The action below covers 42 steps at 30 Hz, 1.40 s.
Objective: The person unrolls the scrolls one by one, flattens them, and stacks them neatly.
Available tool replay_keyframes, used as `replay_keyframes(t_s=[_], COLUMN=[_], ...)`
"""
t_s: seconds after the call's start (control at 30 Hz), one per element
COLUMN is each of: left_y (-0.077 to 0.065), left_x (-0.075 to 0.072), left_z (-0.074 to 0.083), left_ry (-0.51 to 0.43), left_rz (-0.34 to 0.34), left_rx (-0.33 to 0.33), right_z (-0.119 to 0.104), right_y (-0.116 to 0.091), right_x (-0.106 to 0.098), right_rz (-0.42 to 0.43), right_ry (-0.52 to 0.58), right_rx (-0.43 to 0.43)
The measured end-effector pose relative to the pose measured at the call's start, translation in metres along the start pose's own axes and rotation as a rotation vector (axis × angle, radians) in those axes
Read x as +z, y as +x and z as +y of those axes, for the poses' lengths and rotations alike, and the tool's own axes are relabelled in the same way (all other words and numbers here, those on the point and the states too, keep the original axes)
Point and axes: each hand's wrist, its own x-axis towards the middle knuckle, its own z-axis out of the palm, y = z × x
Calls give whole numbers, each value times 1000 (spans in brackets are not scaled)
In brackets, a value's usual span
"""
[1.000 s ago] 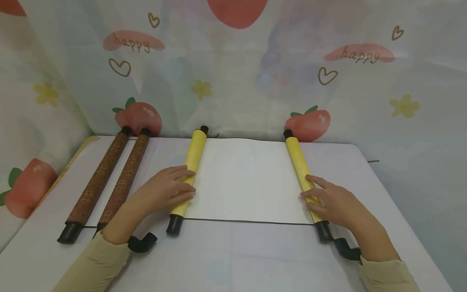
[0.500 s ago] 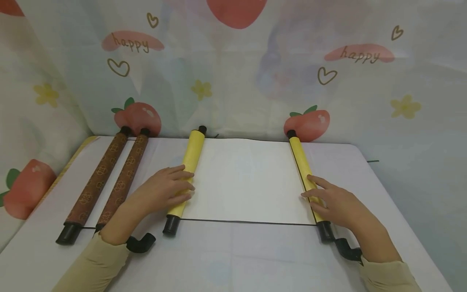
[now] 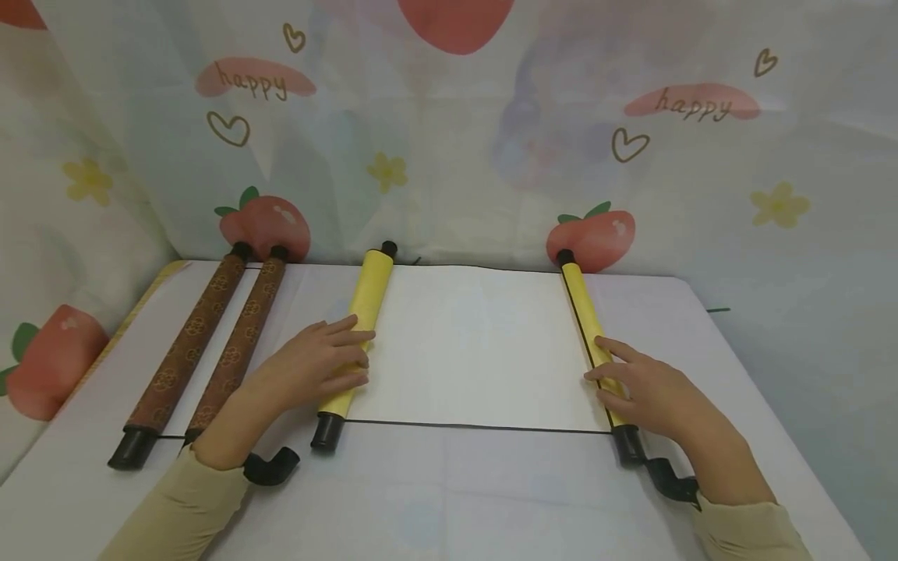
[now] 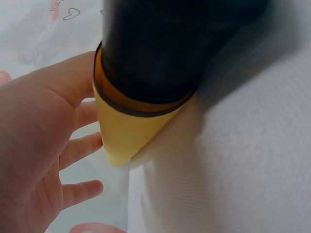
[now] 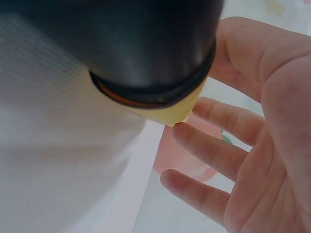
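A scroll lies on the white-covered table, its white sheet spread between a left yellow roll and a thinner right yellow roll. Both rolls have black end knobs. My left hand rests across the left roll, fingers extended over it and slightly spread. My right hand lies over the right roll in the same manner, fingertips reaching past its inner edge. In the left wrist view the fingers stand straight beside the yellow roll. The right wrist view shows long, spread fingers against the other roll.
A second scroll with two brown, flower-patterned rolls lies at the left, partly behind my left forearm. A curved black piece sits at my left wrist, another at my right. A printed cloth rises behind the table.
The left yellow roll has shifted slightly left and the right one slightly right, so more white sheet shows between them. My right hand has moved a little right; the brown rolls stay put.
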Motion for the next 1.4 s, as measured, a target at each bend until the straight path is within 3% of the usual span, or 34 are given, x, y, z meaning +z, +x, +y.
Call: replay_keyframes(t_s=[0.17,0.5,1.07,1.4], left_y=[-1,-1,-3,-3], left_x=[0,0,-1,-5], left_z=[0,-3,-5,-7], left_ry=[-12,16,-31,9], left_rz=[-14,-15,-7,-8], left_rx=[-29,-20,-36,-56], right_z=[0,1,7,8], right_y=[-1,-2,-2,-4], right_x=[-2,-3,1,0], right_rz=[-2,-15,-49,-44], right_ry=[14,41,31,14], right_rx=[6,6,27,9])
